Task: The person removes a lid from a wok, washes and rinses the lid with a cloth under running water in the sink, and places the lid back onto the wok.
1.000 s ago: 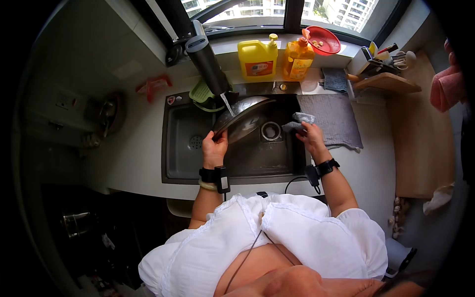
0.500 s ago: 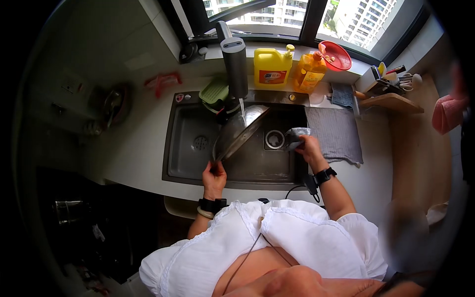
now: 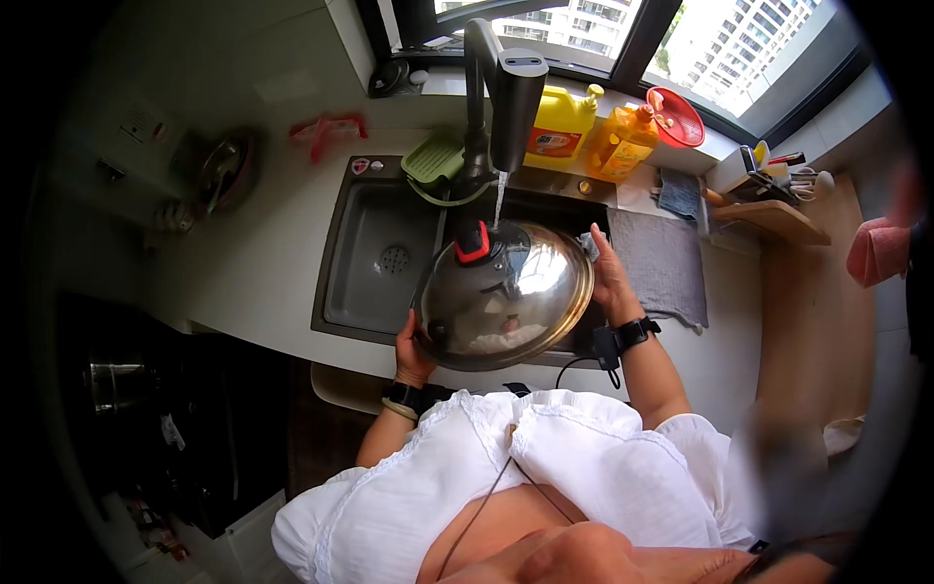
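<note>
A shiny round pot lid (image 3: 511,297) with a black and red handle is tilted over the right basin of the sink (image 3: 336,263). My left hand (image 3: 413,352) grips its lower left rim. At the lid's right edge is my right hand (image 3: 611,275), with a grey cloth (image 3: 590,245) between its fingers and the rim. Water runs from the faucet (image 3: 519,107) onto the top of the lid.
Behind the sink stand a yellow jug (image 3: 561,125), an orange bottle (image 3: 623,142) and a red basket (image 3: 677,119). A green rack (image 3: 434,159) sits at the sink's back edge. A grey mat (image 3: 664,263) and a wooden board (image 3: 773,220) lie to the right.
The lid has turned from edge-on to show its outer face and handle. My right hand has come up to its right edge with the cloth. The view has shifted.
</note>
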Available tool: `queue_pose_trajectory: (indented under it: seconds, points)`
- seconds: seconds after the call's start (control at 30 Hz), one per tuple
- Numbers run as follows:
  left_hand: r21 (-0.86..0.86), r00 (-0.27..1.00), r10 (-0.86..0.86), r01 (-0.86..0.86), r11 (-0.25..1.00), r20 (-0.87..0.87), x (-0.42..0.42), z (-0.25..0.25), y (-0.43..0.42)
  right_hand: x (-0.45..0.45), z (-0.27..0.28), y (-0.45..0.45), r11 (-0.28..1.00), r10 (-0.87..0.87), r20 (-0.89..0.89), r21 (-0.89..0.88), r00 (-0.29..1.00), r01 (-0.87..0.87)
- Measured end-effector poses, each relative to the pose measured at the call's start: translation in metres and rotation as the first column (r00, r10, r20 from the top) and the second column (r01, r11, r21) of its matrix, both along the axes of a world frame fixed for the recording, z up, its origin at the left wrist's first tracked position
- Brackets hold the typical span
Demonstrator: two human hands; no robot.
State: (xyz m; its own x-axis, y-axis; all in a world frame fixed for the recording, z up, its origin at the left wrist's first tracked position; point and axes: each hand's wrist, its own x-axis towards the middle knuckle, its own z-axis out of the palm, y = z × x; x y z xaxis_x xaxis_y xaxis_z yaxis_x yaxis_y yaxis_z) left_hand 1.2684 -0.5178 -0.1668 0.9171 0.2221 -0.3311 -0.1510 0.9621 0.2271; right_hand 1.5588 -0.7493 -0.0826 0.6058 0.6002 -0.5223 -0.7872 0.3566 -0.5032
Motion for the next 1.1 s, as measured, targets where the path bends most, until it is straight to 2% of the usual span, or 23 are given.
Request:
queue_pose_trajectory:
  seconds: [0.1, 0.17, 0.2, 0.3, 0.33, 0.43, 0.57, 0.73, 0.8, 0.87, 0.93, 0.97, 1.0, 1.1]
  points:
    - [-0.003, 0.995, 0.06, -0.06, 0.998, 0.075, 0.0, -0.019, 0.015, 0.012, -0.025, -0.001, 0.99, 0.107, 0.082, -0.102, 0.991, -0.099]
    - [0.072, 0.996, 0.055, -0.06, 0.996, 0.066, -0.008, -0.023, 0.027, 0.015, -0.036, 0.007, 0.991, 0.078, 0.138, -0.116, 0.987, -0.062]
    - [0.113, 0.997, 0.058, -0.065, 0.991, 0.057, -0.015, -0.023, 0.033, 0.014, -0.034, 0.015, 0.99, 0.114, 0.116, -0.1, 0.987, -0.103]
    - [0.195, 0.976, 0.017, -0.061, 0.979, 0.217, -0.032, -0.023, 0.055, 0.018, -0.051, 0.043, 0.983, 0.182, 0.082, 0.001, 0.98, -0.183]
    - [0.22, 0.974, 0.034, -0.085, 0.972, 0.225, -0.035, -0.009, 0.056, 0.018, -0.054, 0.054, 0.979, 0.203, 0.11, 0.002, 0.973, -0.204]
    - [0.33, 0.988, 0.123, -0.146, 0.933, 0.088, -0.047, 0.013, 0.058, 0.016, -0.053, 0.085, 0.969, 0.244, 0.154, 0.004, 0.957, -0.248]
    - [0.36, 0.984, 0.155, -0.178, 0.916, 0.093, -0.062, 0.01, 0.065, 0.02, -0.07, 0.104, 0.954, 0.299, 0.193, -0.029, 0.935, -0.299]
    - [0.51, 0.995, 0.098, -0.074, 0.857, -0.021, -0.046, 0.036, 0.063, 0.018, -0.096, 0.101, 0.932, 0.343, 0.176, -0.188, 0.923, -0.311]
    - [0.549, 0.998, 0.031, 0.007, 0.836, -0.059, -0.027, 0.064, 0.056, 0.023, -0.115, 0.097, 0.951, 0.28, 0.178, -0.183, 0.943, -0.248]
    - [0.583, 0.997, -0.044, 0.071, 0.809, -0.06, -0.015, 0.07, 0.056, 0.027, -0.12, 0.086, 0.964, 0.21, 0.144, -0.197, 0.967, -0.18]
    - [0.599, 0.989, -0.113, 0.147, 0.787, -0.094, -0.001, 0.085, 0.051, 0.041, -0.146, 0.069, 0.964, 0.218, 0.076, -0.173, 0.973, -0.202]
    - [0.644, 0.981, -0.143, 0.196, 0.74, -0.134, 0.005, 0.087, 0.049, 0.045, -0.158, 0.063, 0.965, 0.218, 0.042, -0.159, 0.975, -0.209]
    - [0.684, 0.97, -0.169, 0.243, 0.688, -0.175, 0.01, 0.088, 0.047, 0.041, -0.161, 0.061, 0.981, 0.096, 0.016, -0.17, 0.995, -0.092]
    - [0.731, 0.939, -0.264, 0.339, 0.592, -0.221, 0.025, 0.081, 0.042, 0.06, -0.22, 0.029, 0.992, 0.106, -0.008, -0.068, 0.994, -0.107]
